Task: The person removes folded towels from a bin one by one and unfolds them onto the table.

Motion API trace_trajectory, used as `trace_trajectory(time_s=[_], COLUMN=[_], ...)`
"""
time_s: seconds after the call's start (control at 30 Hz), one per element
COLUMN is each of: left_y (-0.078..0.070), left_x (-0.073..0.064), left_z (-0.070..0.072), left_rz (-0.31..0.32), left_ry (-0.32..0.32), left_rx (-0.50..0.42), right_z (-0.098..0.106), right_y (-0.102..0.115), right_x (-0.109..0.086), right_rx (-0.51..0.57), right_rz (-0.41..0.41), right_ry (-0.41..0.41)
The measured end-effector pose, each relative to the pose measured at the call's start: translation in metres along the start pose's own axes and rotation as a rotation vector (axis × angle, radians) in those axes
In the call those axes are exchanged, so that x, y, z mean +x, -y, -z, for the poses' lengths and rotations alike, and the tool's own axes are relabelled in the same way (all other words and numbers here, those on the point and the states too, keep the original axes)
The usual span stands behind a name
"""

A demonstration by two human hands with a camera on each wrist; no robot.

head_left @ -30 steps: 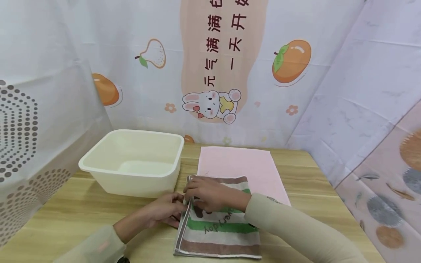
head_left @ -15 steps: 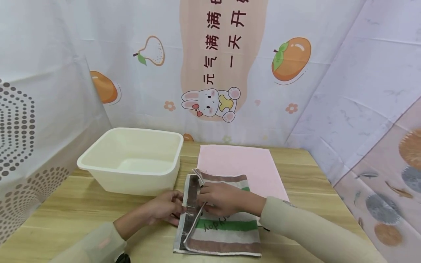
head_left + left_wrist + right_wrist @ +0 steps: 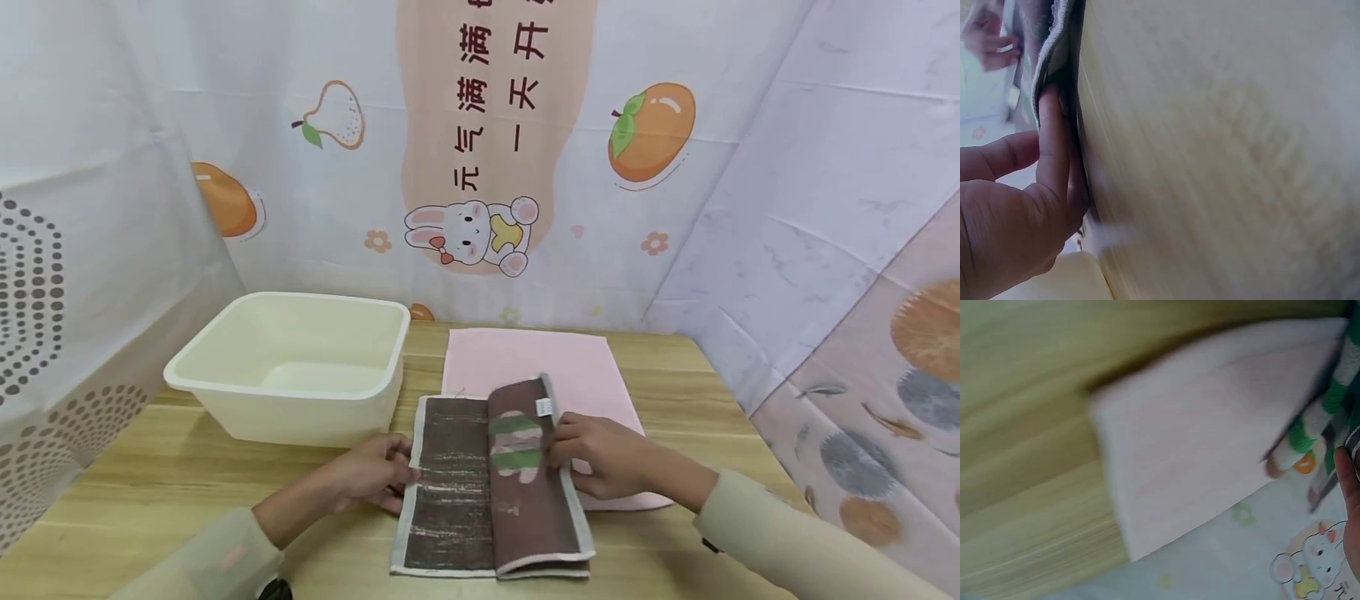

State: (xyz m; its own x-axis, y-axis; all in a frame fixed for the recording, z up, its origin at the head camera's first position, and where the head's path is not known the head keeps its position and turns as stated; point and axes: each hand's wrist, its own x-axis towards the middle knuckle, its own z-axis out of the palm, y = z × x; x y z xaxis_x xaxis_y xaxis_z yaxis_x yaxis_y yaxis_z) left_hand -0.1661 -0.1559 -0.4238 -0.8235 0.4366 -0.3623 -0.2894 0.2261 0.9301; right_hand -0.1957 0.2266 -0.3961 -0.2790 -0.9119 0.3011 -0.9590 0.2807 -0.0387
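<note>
A striped towel (image 3: 453, 496) lies partly opened on the table, the dark brown reverse of its left part facing up. Its upper layer stands raised and folds over to the right, with a small white label at the edge. My right hand (image 3: 603, 454) pinches that raised edge. At the left border my left hand (image 3: 367, 475) pinches the towel; in the left wrist view one finger (image 3: 1052, 144) reaches under its pale hem. Green and white stripes of the towel (image 3: 1335, 394) show in the right wrist view. Part of my right hand's grip is hidden behind the cloth.
A pink cloth (image 3: 532, 358) lies flat behind and partly beneath the towel. To the left stands a cream plastic basin (image 3: 285, 408) with nothing seen inside. Printed curtains (image 3: 300, 192) enclose the back and sides of the wooden table (image 3: 697, 400).
My right hand has moved from the towel's left edge to the right, lifting the upper layer and turning its brown reverse into view. The left hand stays at the left edge.
</note>
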Motion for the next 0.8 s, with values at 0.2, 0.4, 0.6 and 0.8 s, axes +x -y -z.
trace_trajectory(time_s=[0.2,0.4,0.6,0.8], left_y=[0.002,0.001,0.002,0.003], left_x=[-0.002,-0.002,-0.002,0.000], left_z=[0.003,0.003,0.004,0.003], left_rz=[0.004,0.003,0.015,0.010], left_ry=[-0.006,0.009,0.009,0.009], left_rx=[-0.015,-0.025,-0.021,-0.014], right_z=[0.007,0.019,0.032,0.040], right_y=[-0.005,-0.004,-0.006,-0.009], right_x=[-0.045,-0.082,-0.113,-0.142], right_rx=[-0.023,-0.046,-0.074,-0.110], right_rz=[-0.050,-0.100,-0.168,-0.202], right_ry=[-0.029,-0.040,-0.051,-0.060])
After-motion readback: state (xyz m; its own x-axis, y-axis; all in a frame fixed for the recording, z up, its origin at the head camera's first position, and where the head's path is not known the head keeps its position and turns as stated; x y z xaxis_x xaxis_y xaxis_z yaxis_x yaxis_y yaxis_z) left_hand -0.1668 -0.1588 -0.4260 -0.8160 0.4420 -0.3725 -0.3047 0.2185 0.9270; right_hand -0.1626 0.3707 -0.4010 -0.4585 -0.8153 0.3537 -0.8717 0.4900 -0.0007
